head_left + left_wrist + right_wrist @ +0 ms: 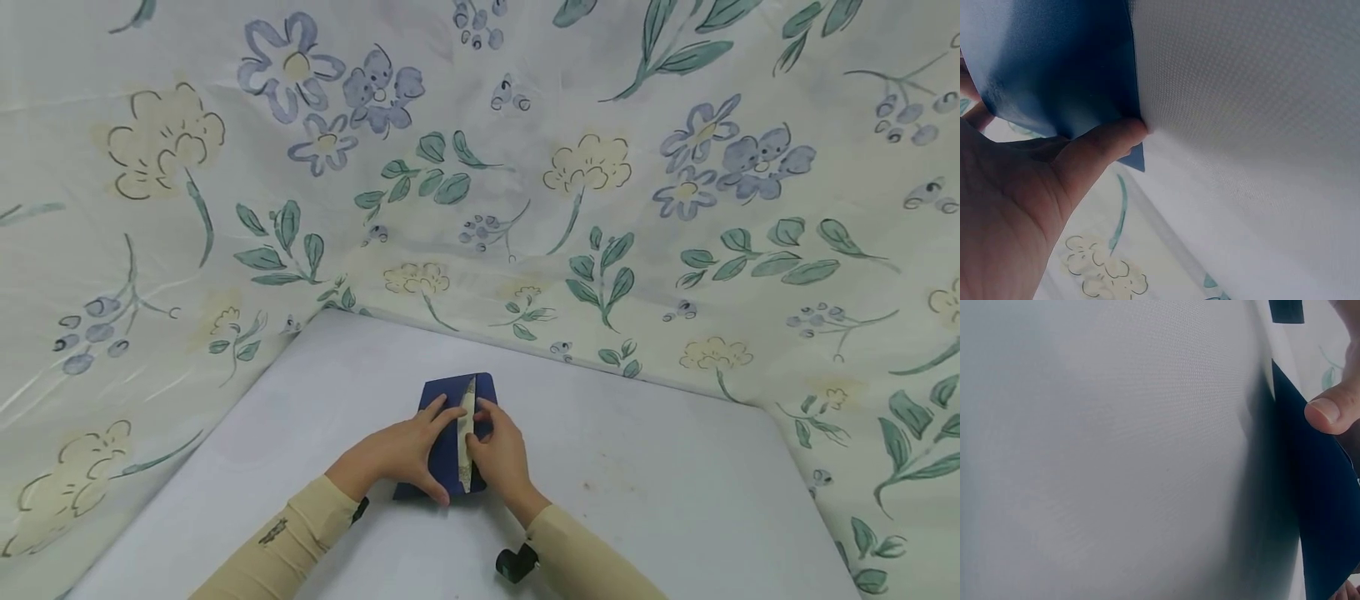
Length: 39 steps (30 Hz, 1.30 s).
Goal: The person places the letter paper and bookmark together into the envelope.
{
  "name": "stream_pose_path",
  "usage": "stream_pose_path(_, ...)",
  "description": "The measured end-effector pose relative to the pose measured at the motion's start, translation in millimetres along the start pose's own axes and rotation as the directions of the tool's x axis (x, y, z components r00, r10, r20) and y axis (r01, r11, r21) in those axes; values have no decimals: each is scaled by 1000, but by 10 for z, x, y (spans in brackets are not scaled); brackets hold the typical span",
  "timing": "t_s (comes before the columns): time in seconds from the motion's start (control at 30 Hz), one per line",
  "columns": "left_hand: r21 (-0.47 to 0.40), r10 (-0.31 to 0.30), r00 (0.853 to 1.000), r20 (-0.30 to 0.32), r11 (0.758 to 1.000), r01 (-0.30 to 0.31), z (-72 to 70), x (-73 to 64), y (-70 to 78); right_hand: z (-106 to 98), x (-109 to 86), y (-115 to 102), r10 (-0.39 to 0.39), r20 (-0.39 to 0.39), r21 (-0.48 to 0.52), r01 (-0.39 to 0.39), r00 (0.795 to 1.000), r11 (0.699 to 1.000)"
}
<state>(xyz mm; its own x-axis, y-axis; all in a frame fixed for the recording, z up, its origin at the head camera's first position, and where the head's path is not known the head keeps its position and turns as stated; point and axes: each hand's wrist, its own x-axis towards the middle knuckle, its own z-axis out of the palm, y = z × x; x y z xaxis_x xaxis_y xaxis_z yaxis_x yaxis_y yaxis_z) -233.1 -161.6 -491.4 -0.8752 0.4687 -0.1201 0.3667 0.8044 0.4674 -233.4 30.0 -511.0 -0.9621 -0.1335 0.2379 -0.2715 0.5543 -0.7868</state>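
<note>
A dark blue notebook point(444, 458) lies on the white table, with a pale, speckled strip point(464, 454) showing lengthwise between its blue parts. Across its left part my left hand point(401, 450) rests with fingers spread, the thumb at the near edge. In the left wrist view that thumb point(1107, 140) lies along the blue cover's edge point(1079, 75). My right hand point(504, 454) pinches the right blue part beside the strip, fingers curled. The right wrist view has the right thumb point(1332, 412) against the blue cover point(1319, 487), which stands tilted off the table.
The white table point(637, 483) spreads around the notebook, with small brownish marks to the right. Floral sheeting point(480, 200) rises behind and at both sides. A black wrist device point(516, 563) sits under the right wrist.
</note>
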Motion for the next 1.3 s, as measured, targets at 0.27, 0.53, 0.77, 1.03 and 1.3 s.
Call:
stream_pose_path(0.27, 16, -12, 1000, -1, 1000, 12, 6, 4, 18, -23, -16, 9, 1, 2, 0, -1, 1000, 1000)
stream_pose_path(0.53, -7, -9, 1000, 0, 1000, 9, 1, -10, 12, 0, -15, 12, 5, 13, 6, -5, 1000, 1000)
stream_pose_path(0.77, 17, 3, 1000, -8, 1000, -3, -4, -19, 12, 47, 0, 23, -5, 20, 6, 5, 1000, 1000)
stream_pose_path(1.03, 11, 13, 1000, -2, 1000, -13, -4, -13, 25, 43, -30, 23, -19, 31, 14, 19, 999, 1000)
stream_pose_path(1.3, 23, 0, 1000, 5, 1000, 0, -11, -10, 32, 57, -28, 37, -23, 35, 14, 22, 999, 1000)
